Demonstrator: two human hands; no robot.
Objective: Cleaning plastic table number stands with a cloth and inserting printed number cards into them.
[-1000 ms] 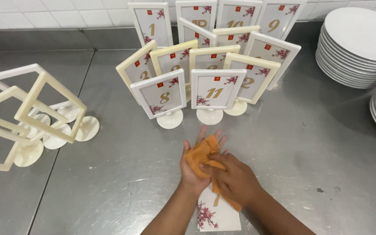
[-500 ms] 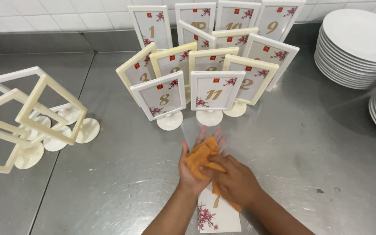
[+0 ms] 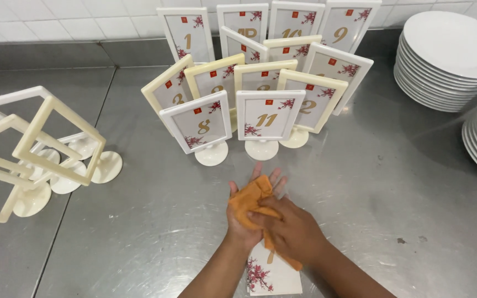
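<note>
- I see my hands, left hand (image 3: 248,221) under right hand (image 3: 291,232), just in front of the framed signs (image 3: 260,83).
- Empty frames (image 3: 34,149) stand left of the signs.
- Plate stacks (image 3: 451,55) sit right of them.
- A card (image 3: 266,273) lies on the surface (image 3: 393,193) beneath my hands.
</note>
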